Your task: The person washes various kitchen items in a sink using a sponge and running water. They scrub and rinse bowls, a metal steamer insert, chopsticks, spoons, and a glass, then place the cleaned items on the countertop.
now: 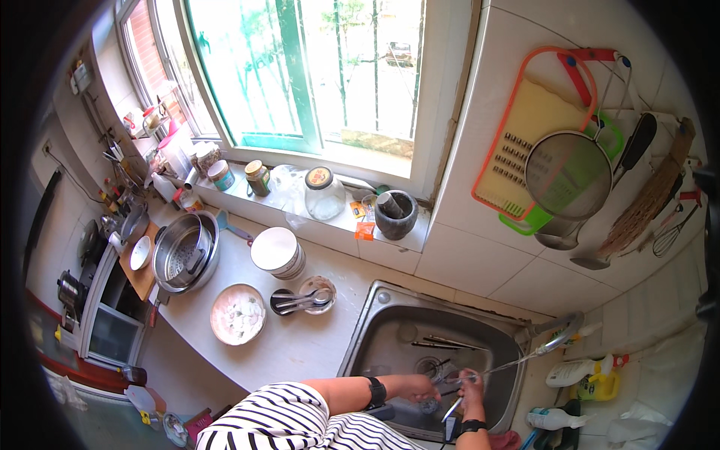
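Note:
Both my hands are over the stainless steel sink (pixel 368 332). My right hand (pixel 471 385) is closed around a slender, pale utensil (pixel 453 409) that slants down from my fingers; its far end is hidden. Water from the curved metal faucet (pixel 557 339) runs onto this hand. Just left of it is my left hand (pixel 419 388), with fingers bent downward; whether it grips anything is unclear. Beneath and beyond the hands, a clear glass vessel (pixel 428 365) lies in the sink. Several chopsticks (pixel 450 343) rest on the basin floor behind it.
On the counter left of the sink stand a bowl of spoons (pixel 323 289), a bowl with white residue (pixel 238 315), a white tub (pixel 275 250) and nested steel pots (pixel 183 253). Spray bottles (pixel 574 372) stand to the right. A strainer (pixel 569 174) hangs on the wall.

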Available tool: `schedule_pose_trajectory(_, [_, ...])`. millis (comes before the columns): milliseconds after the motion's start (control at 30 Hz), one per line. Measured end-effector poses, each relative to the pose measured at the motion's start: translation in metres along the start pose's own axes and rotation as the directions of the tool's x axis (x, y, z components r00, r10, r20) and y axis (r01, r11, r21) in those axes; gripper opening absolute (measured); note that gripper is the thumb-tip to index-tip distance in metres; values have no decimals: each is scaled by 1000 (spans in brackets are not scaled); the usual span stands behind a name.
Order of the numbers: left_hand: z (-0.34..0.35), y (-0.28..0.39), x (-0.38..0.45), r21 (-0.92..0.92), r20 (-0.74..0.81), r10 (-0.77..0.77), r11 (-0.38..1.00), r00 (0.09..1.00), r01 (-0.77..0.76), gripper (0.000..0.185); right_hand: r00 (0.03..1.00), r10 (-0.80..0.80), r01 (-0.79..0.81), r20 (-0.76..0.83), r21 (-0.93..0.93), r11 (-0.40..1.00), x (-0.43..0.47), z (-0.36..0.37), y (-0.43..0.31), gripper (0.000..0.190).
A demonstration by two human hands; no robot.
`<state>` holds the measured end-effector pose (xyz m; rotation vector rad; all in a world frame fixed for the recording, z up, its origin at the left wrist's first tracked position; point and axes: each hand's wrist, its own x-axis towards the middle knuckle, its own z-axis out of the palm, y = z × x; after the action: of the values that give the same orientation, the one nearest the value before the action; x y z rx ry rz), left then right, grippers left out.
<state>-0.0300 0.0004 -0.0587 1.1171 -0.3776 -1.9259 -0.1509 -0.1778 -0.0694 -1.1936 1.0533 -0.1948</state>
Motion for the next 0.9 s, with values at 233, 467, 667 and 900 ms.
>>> schedule_pose_trajectory(233, [15, 10, 11, -29, -64, -223, 975, 973, 222, 38, 999, 30, -29, 12, -127, 992, -9, 5, 11, 17])
schedule_pose_trajectory(467, [-14, -25, 74, 290, -240, 37, 956, 970, 36, 39, 999, -32, 37, 22, -318, 947, -20, 34, 19, 16])
schedule_pose_trajectory(667, [17, -9, 66, -39, -276, 53, 997, 960, -66, 42, 999, -39, 42, 21, -193, 980, -37, 21, 18, 8])
schedule_pose_trajectory(900, [24, 3, 53, 45, -230, -64, 996, 971, 77, 30, 911, -382, 189, -154, -667, 720, 5, 15, 41, 22])
